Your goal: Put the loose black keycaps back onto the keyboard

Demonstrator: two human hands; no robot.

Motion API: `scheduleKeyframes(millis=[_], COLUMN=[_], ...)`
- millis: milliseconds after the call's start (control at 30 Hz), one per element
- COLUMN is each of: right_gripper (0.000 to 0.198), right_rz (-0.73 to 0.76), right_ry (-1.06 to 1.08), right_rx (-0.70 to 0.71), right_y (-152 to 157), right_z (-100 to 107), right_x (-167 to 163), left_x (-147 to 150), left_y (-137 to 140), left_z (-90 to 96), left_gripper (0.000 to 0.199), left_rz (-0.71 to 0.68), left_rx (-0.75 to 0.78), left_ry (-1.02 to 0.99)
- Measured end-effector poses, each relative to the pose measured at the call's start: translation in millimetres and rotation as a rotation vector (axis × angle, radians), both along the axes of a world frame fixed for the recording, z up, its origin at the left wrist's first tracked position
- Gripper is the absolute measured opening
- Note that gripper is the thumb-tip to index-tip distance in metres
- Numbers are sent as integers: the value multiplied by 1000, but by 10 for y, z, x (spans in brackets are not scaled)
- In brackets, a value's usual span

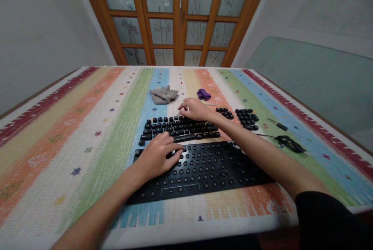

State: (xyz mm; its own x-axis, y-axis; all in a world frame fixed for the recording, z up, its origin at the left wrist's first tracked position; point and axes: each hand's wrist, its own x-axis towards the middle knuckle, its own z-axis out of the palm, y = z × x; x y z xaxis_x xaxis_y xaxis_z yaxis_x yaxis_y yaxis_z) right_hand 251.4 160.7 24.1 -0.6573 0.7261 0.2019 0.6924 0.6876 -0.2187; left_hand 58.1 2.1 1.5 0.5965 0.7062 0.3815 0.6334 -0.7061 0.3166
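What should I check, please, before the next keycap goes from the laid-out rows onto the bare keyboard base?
1. Keyboard base flat on the striped cloth: ok.
2. Left hand steadying the base's upper left: ok.
3. Right hand on the keycap rows: ok; grip on one cap: cannot tell.
4. Base sockets uncovered: ok.
5. Grey cloth away from the keycaps: ok.

1. The left hand (159, 156) lies palm down, fingers loosely curled, forearm bare.
2. The right hand (194, 109) reaches farther forward, palm down, fingertips bent downward.
3. A dark sleeve covers the right upper arm.
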Motion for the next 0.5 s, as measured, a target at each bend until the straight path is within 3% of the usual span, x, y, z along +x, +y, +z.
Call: scheduleKeyframes(millis=[167,500], right_gripper=[23,26], right_rz=[-78,8], right_ry=[-53,-79], right_rx=[22,-81], right_y=[196,235], right_z=[54,-69], right_x=[174,299], left_x=[2,-14], left_y=[-2,-4], left_z=[-18,-1], left_gripper=[26,27], left_rz=[-10,-14], left_rx=[-7,-35], left_ry=[0,10])
